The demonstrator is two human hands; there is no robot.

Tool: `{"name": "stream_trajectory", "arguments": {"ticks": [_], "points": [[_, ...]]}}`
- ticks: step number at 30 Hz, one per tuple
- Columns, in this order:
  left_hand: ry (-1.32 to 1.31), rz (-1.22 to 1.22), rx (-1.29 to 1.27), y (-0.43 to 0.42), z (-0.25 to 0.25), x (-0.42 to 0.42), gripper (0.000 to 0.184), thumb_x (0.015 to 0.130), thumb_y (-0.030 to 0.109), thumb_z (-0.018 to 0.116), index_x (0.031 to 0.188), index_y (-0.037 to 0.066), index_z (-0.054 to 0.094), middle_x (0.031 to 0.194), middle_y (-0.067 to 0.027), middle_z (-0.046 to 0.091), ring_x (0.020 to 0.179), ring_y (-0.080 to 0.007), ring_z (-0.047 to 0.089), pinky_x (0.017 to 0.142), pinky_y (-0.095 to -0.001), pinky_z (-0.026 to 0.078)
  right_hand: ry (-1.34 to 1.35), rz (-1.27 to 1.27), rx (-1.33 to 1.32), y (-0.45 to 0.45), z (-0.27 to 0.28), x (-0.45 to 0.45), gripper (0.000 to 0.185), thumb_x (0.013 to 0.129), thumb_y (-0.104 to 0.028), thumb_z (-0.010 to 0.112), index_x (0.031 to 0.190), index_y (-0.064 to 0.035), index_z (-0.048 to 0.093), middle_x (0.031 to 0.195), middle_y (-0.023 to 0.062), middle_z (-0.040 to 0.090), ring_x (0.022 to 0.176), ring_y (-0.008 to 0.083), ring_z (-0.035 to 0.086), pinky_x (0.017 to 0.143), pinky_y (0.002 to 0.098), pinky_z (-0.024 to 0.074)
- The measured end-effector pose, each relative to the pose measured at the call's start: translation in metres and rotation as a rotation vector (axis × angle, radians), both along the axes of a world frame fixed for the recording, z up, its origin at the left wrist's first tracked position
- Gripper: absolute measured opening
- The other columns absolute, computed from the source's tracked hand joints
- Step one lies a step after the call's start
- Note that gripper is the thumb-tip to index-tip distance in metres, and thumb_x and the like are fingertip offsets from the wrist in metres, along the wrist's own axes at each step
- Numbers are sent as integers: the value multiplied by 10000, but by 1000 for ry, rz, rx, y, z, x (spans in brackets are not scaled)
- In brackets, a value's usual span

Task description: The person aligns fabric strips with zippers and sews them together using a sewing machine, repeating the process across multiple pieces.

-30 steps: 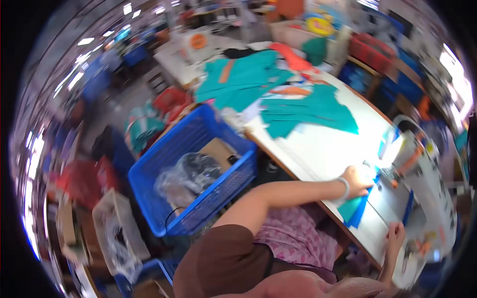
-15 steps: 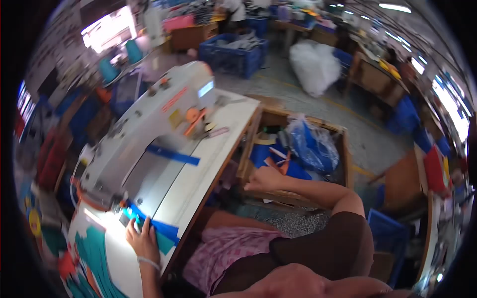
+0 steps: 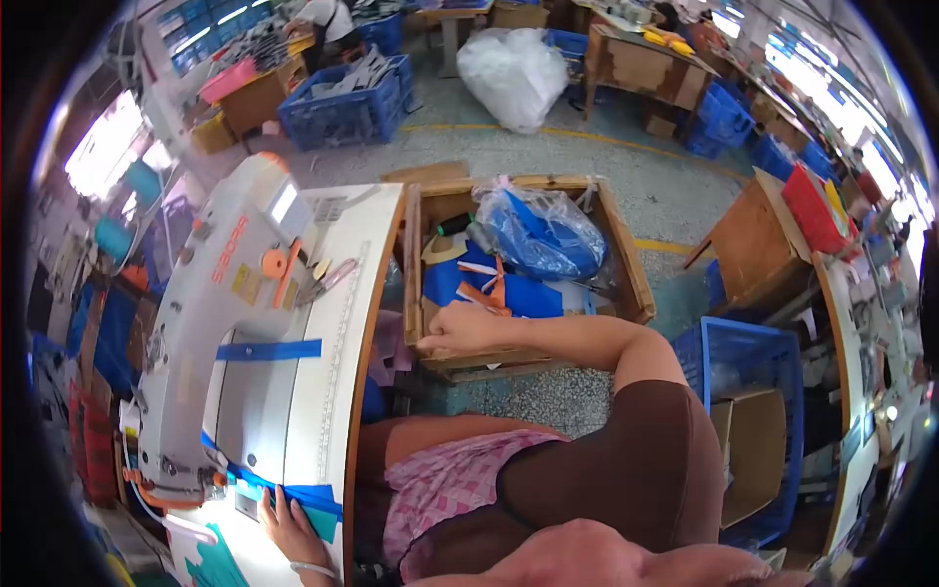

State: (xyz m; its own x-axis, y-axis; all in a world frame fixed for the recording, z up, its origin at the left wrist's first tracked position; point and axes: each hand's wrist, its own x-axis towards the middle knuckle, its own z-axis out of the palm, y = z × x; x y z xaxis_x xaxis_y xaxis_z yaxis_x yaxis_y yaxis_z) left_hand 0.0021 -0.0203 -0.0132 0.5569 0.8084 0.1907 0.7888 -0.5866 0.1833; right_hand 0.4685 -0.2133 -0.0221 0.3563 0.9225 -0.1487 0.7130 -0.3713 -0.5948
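My left hand [image 3: 294,528], with a bracelet at the wrist, lies on blue and teal fabric pieces [image 3: 315,504] at the sewing machine [image 3: 210,293], its fingers stretched flat and a little apart. The fabric reaches in under the needle area, where a lamp lights the bed. My right hand [image 3: 464,329] is curled closed at the near left corner of an open wooden drawer [image 3: 626,259]. Its fingertips are tucked away, so I cannot see what they hold, if anything. Blue cloth, orange strips [image 3: 489,290] and a clear plastic bag [image 3: 548,235] lie in the drawer.
A blue strip [image 3: 269,349] lies across the machine bed; snips [image 3: 333,279] rest on the white table behind it. To my right stands a blue crate [image 3: 693,357] with a cardboard box inside. Further off are another crate [image 3: 342,110], a white sack [image 3: 514,78] and a person.
My view has swung to the right, so the machine and drawer appear further left. Both hands stay at the same places, left on the fabric and right at the drawer corner.
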Motion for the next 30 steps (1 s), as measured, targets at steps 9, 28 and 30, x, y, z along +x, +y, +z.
{"name": "stream_trajectory", "arguments": {"ticks": [9,28,30], "points": [[-103,-10,-168,-22,35,4,423,977,247,676,1363,78,636,1493,-122,537,1164,-366,633,1003,-431,516,-246,663,171,58,40,-68,129,940,-219,663,909,-95,679,795,112,655,695,352,594,690,440,469],[-172,-263,43,-57,20,-8,366,890,239,747,1225,98,702,1371,-91,631,1261,-270,611,1050,-393,528,-196,1290,833,157,26,-220,187,898,-173,702,1061,-82,707,1094,27,702,981,196,627,925,339,491],[-70,-292,122,-55,23,-7,349,892,203,739,1222,95,702,1357,-90,641,1237,-257,627,989,-368,555,-346,1339,838,156,29,-222,206,887,-174,732,1072,-84,715,1105,35,706,994,193,636,907,334,496]]}}
